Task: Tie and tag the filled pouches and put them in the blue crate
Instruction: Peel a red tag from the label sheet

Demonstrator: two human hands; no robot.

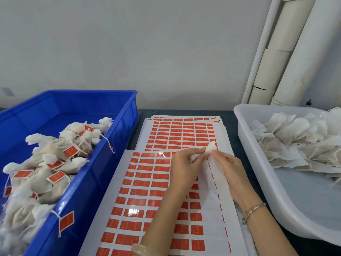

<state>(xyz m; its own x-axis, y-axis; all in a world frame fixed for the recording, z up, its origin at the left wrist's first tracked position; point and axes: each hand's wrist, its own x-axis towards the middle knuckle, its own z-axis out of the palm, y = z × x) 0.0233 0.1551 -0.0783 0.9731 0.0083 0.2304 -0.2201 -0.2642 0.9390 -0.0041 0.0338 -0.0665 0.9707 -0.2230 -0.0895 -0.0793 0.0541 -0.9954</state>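
- L hand [184, 165]: fingers [195, 150] curled round a white pouch [211, 147], its body bunched in the palm.
- R hand [227, 166]: fingertips pinch the pouch's top corner, which sticks up just beyond both hands.
- I see both hands meeting mid-counter, over the near sticker sheet [147, 182] of red tags. A 2nd sheet [184, 133] lies farther back, partly under it.
- Gold bracelet [254, 209] on R wrist. Pale bangle [142, 249] on L wrist, at the near edge.
- Blue crate [118, 145] on the left w/ tagged pouches [55, 150] piled inside. A couple of tags hang over its right wall.
- White tub [258, 163] on the right w/ untied pouches [295, 137].
- Dark counter [230, 113] under it all. Pale pipes [295, 52] far right.
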